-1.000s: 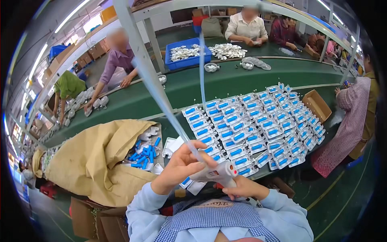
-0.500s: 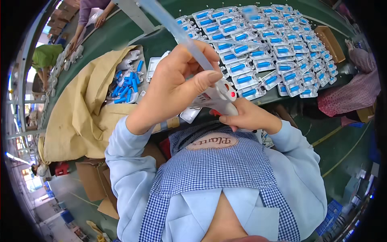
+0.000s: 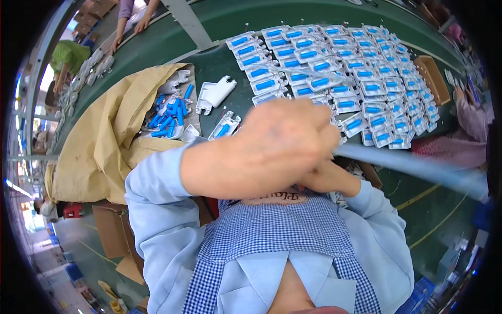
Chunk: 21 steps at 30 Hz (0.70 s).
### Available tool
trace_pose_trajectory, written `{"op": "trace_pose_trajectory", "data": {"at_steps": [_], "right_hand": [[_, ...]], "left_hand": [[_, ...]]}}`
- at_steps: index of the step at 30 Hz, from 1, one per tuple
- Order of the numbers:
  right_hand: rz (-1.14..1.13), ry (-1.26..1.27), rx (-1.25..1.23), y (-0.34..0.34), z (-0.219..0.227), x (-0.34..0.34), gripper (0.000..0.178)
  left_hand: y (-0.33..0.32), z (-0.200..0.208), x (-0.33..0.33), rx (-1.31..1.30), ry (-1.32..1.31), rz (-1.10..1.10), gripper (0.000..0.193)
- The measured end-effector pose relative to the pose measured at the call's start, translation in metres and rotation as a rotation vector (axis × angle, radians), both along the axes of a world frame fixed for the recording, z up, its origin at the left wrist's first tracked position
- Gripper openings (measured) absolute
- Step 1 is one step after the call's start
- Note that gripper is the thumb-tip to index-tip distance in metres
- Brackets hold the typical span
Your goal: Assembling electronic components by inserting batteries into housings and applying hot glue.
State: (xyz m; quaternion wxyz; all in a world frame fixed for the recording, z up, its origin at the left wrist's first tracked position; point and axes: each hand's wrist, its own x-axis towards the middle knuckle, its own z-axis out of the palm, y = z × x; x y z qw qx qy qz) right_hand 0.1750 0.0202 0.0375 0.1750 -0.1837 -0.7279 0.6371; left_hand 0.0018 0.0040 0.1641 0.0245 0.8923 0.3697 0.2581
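My left hand (image 3: 287, 133) is closed in a fist, slightly smeared by motion, with its back toward me. From beside its fingers a long translucent glue stick (image 3: 413, 163) reaches out to the right, blurred. My right hand (image 3: 332, 179) lies just below and behind the left one, its fingers mostly hidden. The white glue gun with red parts, seen in the right hand earlier, is now covered by my hands. Beyond them lie many white plastic half-shells with blue cylinders (image 3: 372, 110). A white shell piece (image 3: 215, 94) and one filled shell (image 3: 226, 125) rest left of my fist.
A tan cloth sack (image 3: 99, 146) at the left holds loose blue cylinders (image 3: 170, 115) and white parts. A cardboard tray (image 3: 433, 78) stands at the far right of the green bench (image 3: 230, 26). Other people's hands (image 3: 142, 23) work beyond, and a person in pink sits right.
My left hand has turned over and swung down across my right hand. The glue stick, which pointed up and left, now points right. The glue gun has gone out of sight behind the fist.
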Motion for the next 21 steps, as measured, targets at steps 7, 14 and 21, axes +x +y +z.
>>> {"op": "trace_pose_trajectory", "data": {"at_steps": [7,14,21], "right_hand": [[0.035,-0.067,-0.175,-0.003,0.012,0.004,0.031],[0.072,-0.08,-0.254,-0.001,0.006,0.01,0.037],[0.116,-0.198,-0.157,0.004,0.009,0.015,0.049]], "left_hand": [[0.008,-0.003,-0.004,-0.326,-0.188,-0.031,0.019],[0.015,-0.014,-0.002,-0.251,-0.046,-0.084,0.024],[0.141,-0.108,-0.104,-0.325,0.206,0.512,0.016]]}}
